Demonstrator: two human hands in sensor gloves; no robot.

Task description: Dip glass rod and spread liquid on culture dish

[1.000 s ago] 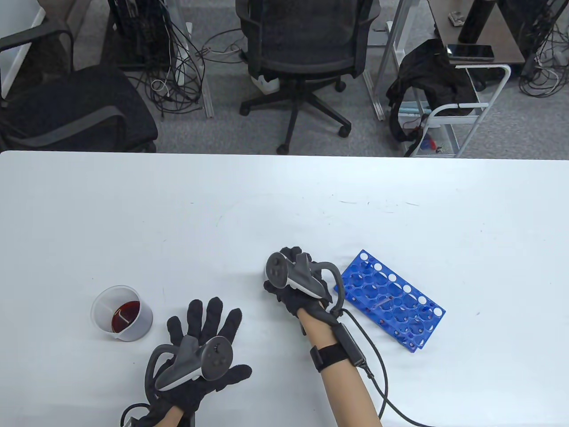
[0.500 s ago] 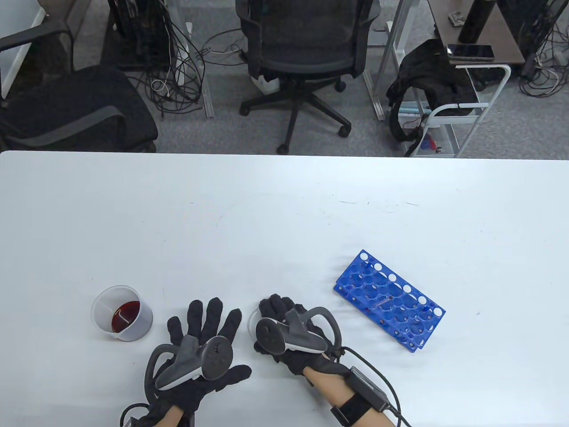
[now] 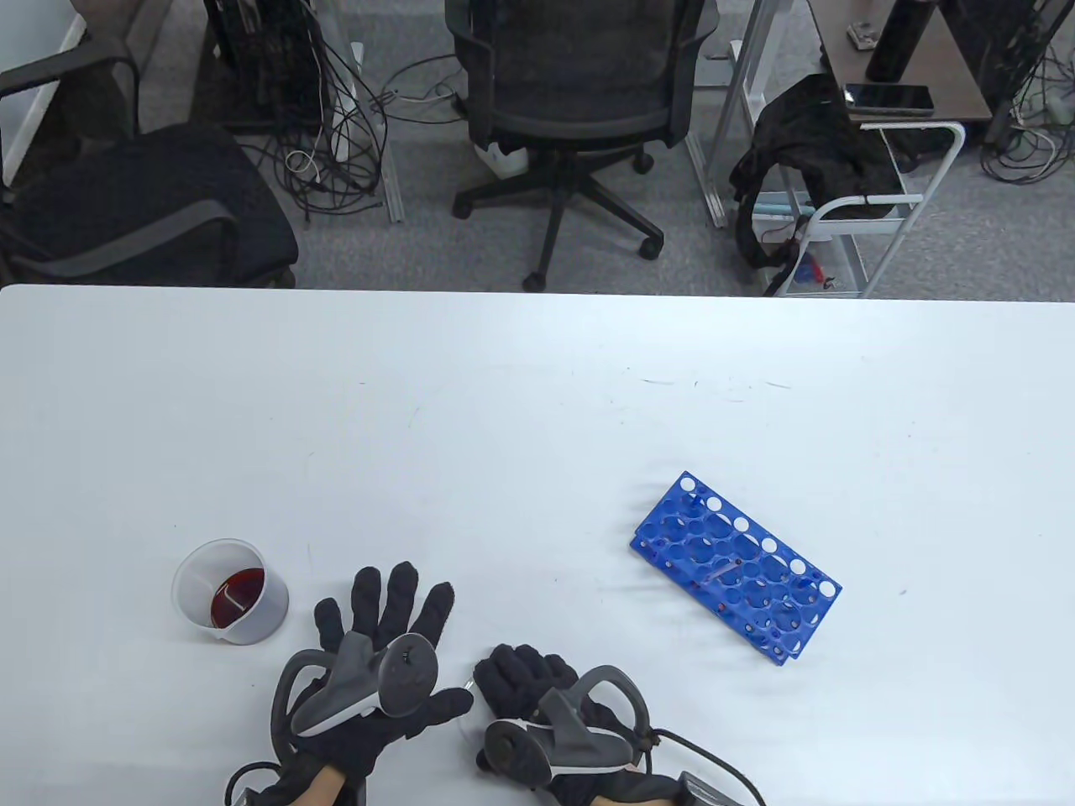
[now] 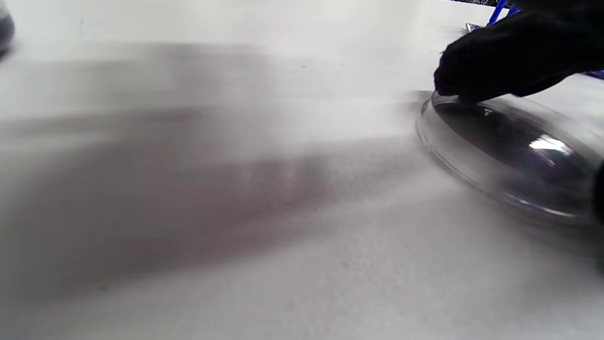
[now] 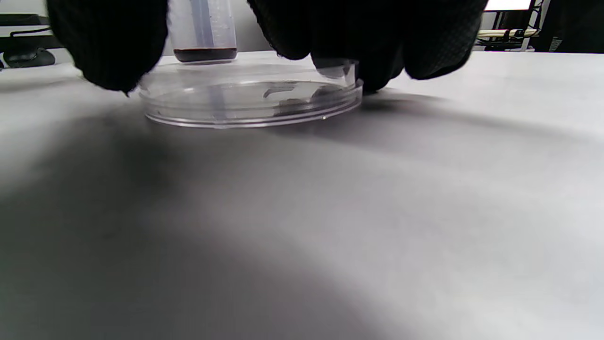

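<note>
Right wrist view shows the right hand [image 5: 283, 33] gripping the dish [image 5: 250, 101] by its rim on the table's near edge; left hand [image 3: 382, 663] lies spread flat. Setup step; next, fetch the rod, unseen.

Beyond the white tabletop [image 3: 537, 403] lies grey carpet [image 3: 420, 243]. A black mesh office chair [image 3: 579, 92] stands centre, another chair [image 3: 134, 201] left, tangled cables [image 3: 336, 151] between them, and a white wire cart [image 3: 873, 210] right.

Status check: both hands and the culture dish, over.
Right hand grips culture dish by rim, flat on table. Left hand open, flat beside. Beaker left, rack right. Path clear.
</note>
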